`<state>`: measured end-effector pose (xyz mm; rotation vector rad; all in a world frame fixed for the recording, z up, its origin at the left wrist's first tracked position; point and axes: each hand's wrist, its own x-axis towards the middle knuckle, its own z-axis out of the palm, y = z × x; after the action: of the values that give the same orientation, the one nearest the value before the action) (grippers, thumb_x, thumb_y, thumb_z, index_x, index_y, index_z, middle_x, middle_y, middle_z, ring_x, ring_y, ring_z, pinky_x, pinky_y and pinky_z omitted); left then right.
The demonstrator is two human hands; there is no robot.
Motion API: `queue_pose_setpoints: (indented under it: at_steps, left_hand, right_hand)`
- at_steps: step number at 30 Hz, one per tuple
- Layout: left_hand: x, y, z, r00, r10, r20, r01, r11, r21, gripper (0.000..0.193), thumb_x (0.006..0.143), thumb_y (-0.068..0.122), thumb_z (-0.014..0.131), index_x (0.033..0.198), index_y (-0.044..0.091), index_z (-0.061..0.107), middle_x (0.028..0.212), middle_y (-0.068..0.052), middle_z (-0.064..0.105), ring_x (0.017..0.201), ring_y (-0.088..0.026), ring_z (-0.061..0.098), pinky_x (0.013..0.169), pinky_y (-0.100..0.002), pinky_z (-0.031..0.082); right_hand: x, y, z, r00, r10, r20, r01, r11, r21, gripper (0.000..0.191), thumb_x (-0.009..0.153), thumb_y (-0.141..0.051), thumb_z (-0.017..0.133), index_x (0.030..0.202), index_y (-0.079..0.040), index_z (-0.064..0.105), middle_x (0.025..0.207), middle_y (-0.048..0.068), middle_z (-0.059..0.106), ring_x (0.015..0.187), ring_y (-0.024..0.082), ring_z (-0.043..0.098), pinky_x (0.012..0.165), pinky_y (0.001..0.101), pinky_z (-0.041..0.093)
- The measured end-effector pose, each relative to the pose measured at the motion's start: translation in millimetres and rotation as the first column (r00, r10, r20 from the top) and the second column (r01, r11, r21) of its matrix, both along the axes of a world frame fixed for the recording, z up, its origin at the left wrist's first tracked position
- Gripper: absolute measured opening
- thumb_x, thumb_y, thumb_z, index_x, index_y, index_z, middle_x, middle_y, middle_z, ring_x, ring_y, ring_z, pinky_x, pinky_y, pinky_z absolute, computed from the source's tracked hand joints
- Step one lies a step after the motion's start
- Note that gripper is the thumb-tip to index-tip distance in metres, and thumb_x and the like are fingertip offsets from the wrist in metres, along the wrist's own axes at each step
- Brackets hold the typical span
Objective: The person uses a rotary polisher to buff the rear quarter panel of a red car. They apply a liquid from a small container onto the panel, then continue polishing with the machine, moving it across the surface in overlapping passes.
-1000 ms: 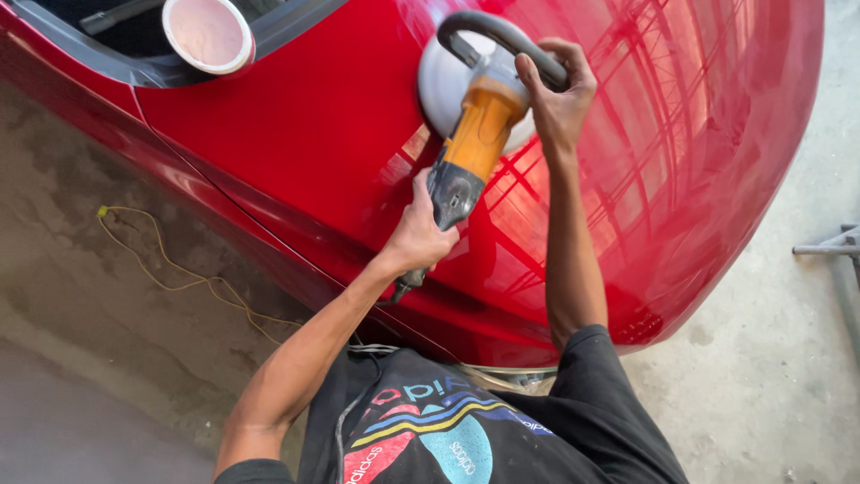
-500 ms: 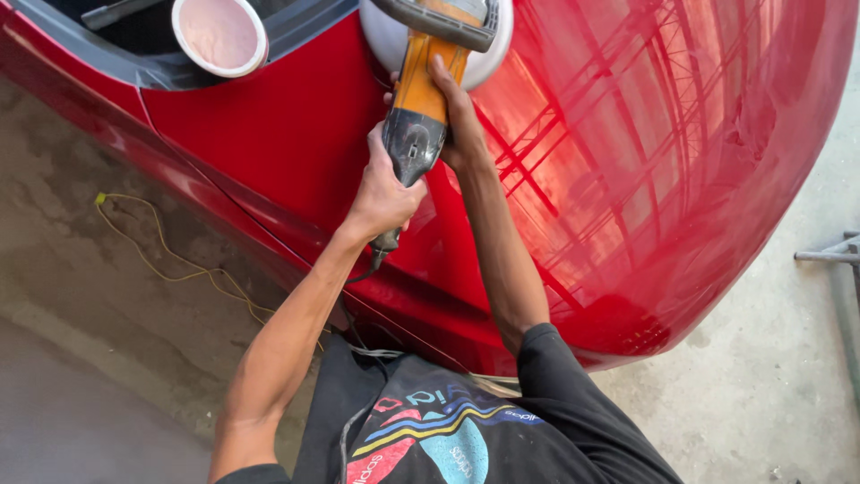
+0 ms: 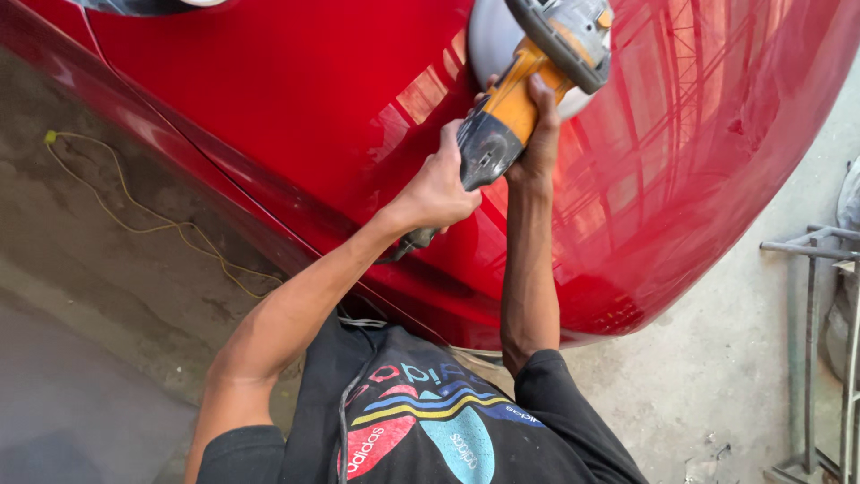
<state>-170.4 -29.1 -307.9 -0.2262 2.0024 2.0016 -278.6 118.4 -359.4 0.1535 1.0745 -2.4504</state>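
Note:
A glossy red car body panel (image 3: 296, 116) fills the upper view. An orange and grey power polisher (image 3: 515, 103) lies against it, its round pale pad (image 3: 488, 40) pressed flat on the paint. My left hand (image 3: 437, 188) is closed around the polisher's dark rear grip. My right hand (image 3: 540, 134) wraps the orange body just behind the grey head. Both arms reach up from my dark printed shirt (image 3: 421, 430).
A thin yellow cord (image 3: 134, 220) trails over the stained concrete floor (image 3: 107, 296) on the left. A grey metal frame (image 3: 806, 269) stands at the right edge. The panel's lower edge curves down near my chest.
My right hand has left the loop handle on the polisher's head and now grips its orange body. The polisher has swept across the panel, and the white tub at top left has left view.

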Motion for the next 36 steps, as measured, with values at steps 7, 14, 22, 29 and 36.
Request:
queue_pose_setpoints:
  at_steps: [7,14,22,29,36]
  left_hand:
    - [-34,-23,-23,0.990,0.086,-0.116,-0.082,0.996,0.034,0.078,0.082,0.003,0.069,0.144,0.000,0.022,0.100,-0.018,0.069,0.061,-0.015,0.070,0.049,-0.032,0.060]
    - [-62,-67,-32,0.990,0.127,-0.059,-0.119,0.985,0.128,0.076,0.081,0.001,0.065,0.142,0.001,0.020,0.093,-0.013,0.062,0.052,-0.013,0.061,0.041,-0.032,0.054]
    - [-57,-60,-18,0.986,0.162,-0.034,-0.162,0.987,0.015,0.073,0.080,0.000,0.061,0.140,0.002,0.019,0.100,-0.021,0.067,0.050,-0.024,0.067,0.036,-0.038,0.054]
    - [-32,-23,-50,0.977,0.082,-0.198,-0.098,0.993,-0.071,0.080,0.081,0.002,0.070,0.143,-0.001,0.020,0.109,-0.025,0.069,0.084,-0.028,0.077,0.067,-0.039,0.063]
    - [-50,-30,-43,0.993,0.057,-0.099,-0.063,0.996,-0.057,0.078,0.080,0.005,0.068,0.142,-0.001,0.021,0.100,-0.020,0.070,0.076,-0.024,0.076,0.062,-0.035,0.062]
  right_hand:
    - [-48,-31,-2,0.997,0.074,-0.015,-0.074,0.997,0.024,0.047,0.096,-0.034,0.066,0.122,0.004,0.054,0.098,0.019,0.068,0.084,0.031,0.072,0.075,0.0448,0.063]
    - [-100,-78,-18,0.982,0.179,-0.052,-0.179,0.984,-0.002,0.045,0.096,-0.032,0.063,0.114,0.009,0.058,0.098,0.024,0.069,0.083,0.033,0.073,0.078,0.0451,0.063]
    - [-97,-79,-25,0.974,0.220,-0.060,-0.223,0.973,-0.062,0.047,0.098,-0.033,0.060,0.119,0.009,0.057,0.103,0.024,0.069,0.090,0.033,0.073,0.083,0.0462,0.063]
    - [-46,-38,-13,0.997,0.077,-0.030,-0.078,0.997,-0.024,0.050,0.093,-0.034,0.065,0.125,0.003,0.054,0.103,0.019,0.069,0.087,0.031,0.073,0.077,0.0452,0.064]
    - [-64,-38,-12,0.997,0.066,-0.038,-0.067,0.998,-0.005,0.052,0.096,-0.035,0.067,0.124,0.007,0.054,0.104,0.022,0.068,0.088,0.033,0.072,0.077,0.0459,0.064]
